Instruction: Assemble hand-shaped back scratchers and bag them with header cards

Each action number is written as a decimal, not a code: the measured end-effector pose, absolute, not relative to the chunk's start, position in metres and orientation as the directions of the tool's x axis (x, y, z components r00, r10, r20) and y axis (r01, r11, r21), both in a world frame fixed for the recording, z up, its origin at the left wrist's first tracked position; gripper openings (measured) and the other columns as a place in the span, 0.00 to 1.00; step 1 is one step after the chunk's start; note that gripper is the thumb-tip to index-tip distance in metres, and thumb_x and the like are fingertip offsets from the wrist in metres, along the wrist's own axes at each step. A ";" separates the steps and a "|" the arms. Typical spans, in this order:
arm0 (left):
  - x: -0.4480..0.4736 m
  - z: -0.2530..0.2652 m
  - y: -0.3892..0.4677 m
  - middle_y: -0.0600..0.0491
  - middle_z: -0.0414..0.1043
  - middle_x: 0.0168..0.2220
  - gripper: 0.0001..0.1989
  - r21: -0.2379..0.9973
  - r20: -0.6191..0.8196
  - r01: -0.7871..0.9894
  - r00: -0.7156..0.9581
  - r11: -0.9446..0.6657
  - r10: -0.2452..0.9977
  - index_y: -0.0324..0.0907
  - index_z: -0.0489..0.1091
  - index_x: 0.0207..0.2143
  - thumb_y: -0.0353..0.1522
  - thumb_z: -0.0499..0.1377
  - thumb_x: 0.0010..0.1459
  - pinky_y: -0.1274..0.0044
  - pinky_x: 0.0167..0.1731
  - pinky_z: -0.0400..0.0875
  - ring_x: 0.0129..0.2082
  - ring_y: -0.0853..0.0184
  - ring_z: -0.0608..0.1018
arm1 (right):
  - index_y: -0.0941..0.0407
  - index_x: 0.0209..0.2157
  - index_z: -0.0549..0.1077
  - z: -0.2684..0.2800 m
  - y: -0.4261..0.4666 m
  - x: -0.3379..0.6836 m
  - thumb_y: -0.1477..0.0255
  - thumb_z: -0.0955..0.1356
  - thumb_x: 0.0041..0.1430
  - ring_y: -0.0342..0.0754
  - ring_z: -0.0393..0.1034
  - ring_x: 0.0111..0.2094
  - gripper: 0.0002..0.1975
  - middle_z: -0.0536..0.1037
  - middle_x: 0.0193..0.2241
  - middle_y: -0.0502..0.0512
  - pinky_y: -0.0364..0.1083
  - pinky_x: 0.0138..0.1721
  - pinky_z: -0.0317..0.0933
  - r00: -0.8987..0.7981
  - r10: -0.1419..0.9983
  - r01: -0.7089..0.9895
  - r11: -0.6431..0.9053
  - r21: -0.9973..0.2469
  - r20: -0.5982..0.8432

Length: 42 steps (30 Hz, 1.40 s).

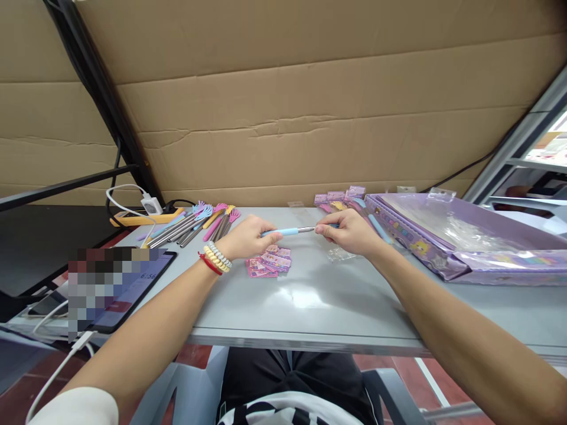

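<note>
Both my hands hold one back scratcher [290, 232] level above the table, its blue grip and a short metal rod showing between them. My left hand [250, 236], with beaded bracelets and a red string at the wrist, is closed around the grip end. My right hand [348, 230] pinches the far end of the rod; a bit of blue shows there, but the fingers hide the rest. Small pink and purple printed cards [270, 262] lie spread under my left hand. Below my right hand is a clear plastic bag [340, 254].
At left lies a pile of back scratchers [190, 223] with coloured hand-shaped ends. A tablet [133, 295], white cable and charger [151, 204] are beside it. Carded scratchers [341, 200] lie at the back. The open purple box [443, 260] holding clear bags fills the right.
</note>
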<state>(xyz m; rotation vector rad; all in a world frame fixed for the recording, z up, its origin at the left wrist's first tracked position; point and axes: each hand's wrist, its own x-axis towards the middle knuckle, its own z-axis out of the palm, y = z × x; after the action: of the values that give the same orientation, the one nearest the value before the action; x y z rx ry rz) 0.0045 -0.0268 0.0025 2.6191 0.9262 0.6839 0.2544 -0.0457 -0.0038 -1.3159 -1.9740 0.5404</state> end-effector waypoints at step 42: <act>0.009 -0.019 0.001 0.56 0.67 0.19 0.18 0.928 0.372 -0.108 0.352 -0.358 0.859 0.37 0.67 0.25 0.42 0.65 0.46 0.79 0.21 0.64 0.18 0.73 0.70 | 0.56 0.35 0.65 -0.017 -0.046 0.192 0.57 0.59 0.61 0.37 0.46 0.11 0.16 0.56 0.14 0.41 0.40 0.13 0.43 -0.500 0.864 0.328 0.133 -0.935 -0.052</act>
<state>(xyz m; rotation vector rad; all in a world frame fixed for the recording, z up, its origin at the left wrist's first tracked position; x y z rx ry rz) 0.0089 0.0011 -0.0195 1.6035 0.6908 1.1972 0.1923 -0.0458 -0.0175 -1.1429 -1.9015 1.3613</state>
